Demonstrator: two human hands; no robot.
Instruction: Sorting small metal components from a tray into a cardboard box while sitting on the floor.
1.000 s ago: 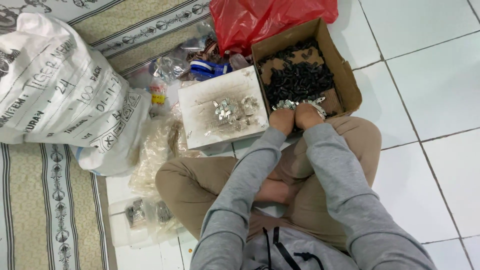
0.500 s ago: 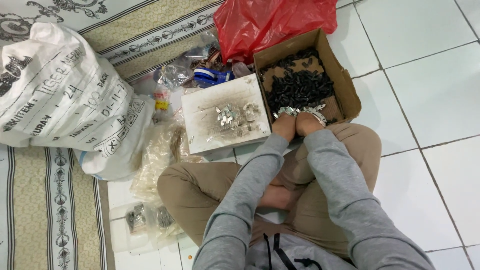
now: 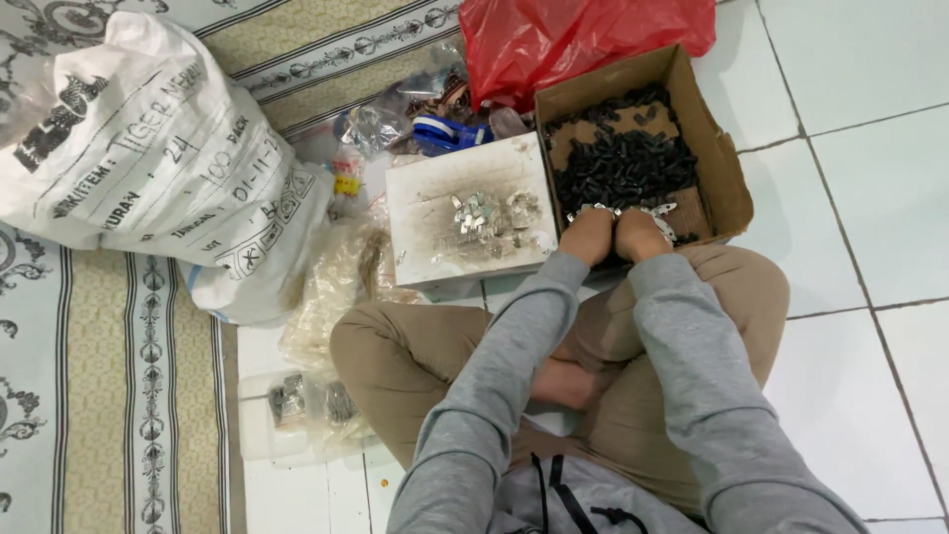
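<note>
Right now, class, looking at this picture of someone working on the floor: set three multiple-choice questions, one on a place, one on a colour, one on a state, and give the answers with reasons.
1. Where do the two hands rest?
A. On the white sack
B. At the near edge of the cardboard box
C. On the carpet

2. What colour is the plastic bag behind the box?
A. Red
B. Green
C. Black

3. In what state is the cardboard box?
A. Taped shut
B. Flattened
C. Open, with small dark parts inside

Answers:
1 B: the left hand and right hand sit side by side at the near edge of the cardboard box, beside the white tray.
2 A: the plastic bag is plainly red.
3 C: the flaps stand open and the small dark parts lie heaped inside.
</note>
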